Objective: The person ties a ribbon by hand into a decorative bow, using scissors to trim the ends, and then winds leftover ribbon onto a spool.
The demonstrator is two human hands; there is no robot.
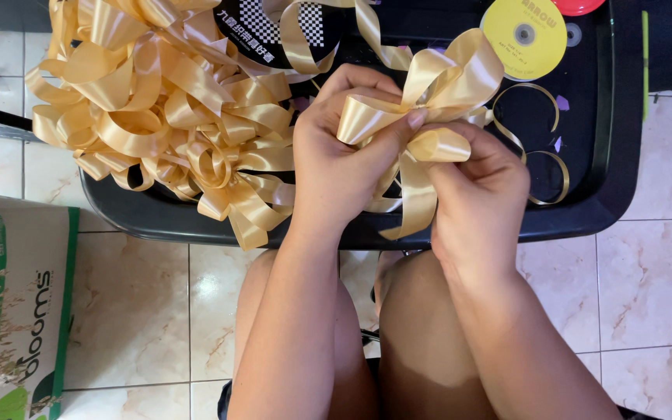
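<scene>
Far left on the tile floor (pixel 647 257) there's a cardboard box (pixel 21 295) with green print, nothing touching it. Next over, a big pile of finished gold bows (pixel 165 117) sits on the left half of the black counter (pixel 600 202), some loops spilling over its front edge.

Middle of the view is where I'm working. My left hand (pixel 336 163) is clenched on the bow (pixel 421 93) I'm making, thumb pressed across the pinched centre, loops fanning up and to the right. The bow is held in the air just above the counter's front edge, over my knees. My right hand (pixel 476 194) is closed on a fresh loop of the same ribbon, fingers (pixel 499 152) curled round it right beside the left thumb, with a tail hanging down between the hands.

My take on doing this bit well: keep the left thumb hard on the centre so the stacked loops don't slip, and match the new loop's size to the others before pinching it in.

Further right, loose ribbon curls (pixel 542 155) lie on the counter, and a yellow spool (pixel 524 35) sits at the back.
</scene>
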